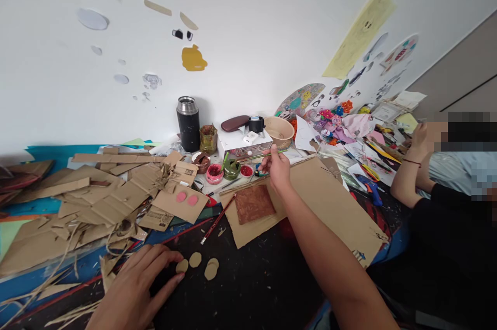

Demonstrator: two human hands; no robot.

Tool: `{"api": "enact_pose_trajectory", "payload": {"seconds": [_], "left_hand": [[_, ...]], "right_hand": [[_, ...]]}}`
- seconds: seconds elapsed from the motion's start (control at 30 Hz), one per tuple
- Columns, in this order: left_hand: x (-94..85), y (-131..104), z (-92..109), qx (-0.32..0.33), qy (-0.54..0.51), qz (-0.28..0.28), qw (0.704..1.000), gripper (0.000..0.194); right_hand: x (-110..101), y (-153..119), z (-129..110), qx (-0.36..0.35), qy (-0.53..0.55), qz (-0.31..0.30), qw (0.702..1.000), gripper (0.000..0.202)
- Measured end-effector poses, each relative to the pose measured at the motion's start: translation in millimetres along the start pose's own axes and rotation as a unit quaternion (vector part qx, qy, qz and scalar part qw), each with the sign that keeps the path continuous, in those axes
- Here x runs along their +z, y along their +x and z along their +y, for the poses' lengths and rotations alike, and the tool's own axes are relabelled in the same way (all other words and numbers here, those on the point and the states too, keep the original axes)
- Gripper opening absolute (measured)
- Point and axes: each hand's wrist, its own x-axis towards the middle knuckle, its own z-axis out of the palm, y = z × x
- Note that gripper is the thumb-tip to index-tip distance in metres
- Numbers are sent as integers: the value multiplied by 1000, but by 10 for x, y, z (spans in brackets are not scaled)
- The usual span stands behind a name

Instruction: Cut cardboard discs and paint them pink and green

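Fingers of the left hand [135, 284] are held slightly parted at a small tan disc [182, 267], set just to their right toward the near edge of the tabletop [264, 273]; whether it is gripped cannot be told; no long axis is shown by its rounded outline; by the farther right hand [279, 170], toward the wall-side edge, a thin green stick [281, 151] is pinched. Flat, unpainted card is suggested by the disc's look; three similar discs [195, 260] are seen to its right, two overlapping.
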Motion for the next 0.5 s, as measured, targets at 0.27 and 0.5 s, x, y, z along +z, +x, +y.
{"api": "enact_pose_trajectory", "payload": {"seconds": [0.27,0.5], "left_hand": [[9,-6,-5,9,4,3,1000,30],[-4,9,12,16,4,14,1000,33]], "right_hand": [[7,-49,16,-26,-49,-62,997,62],[184,-142,192,-40,-145,-164,975,57]]}}
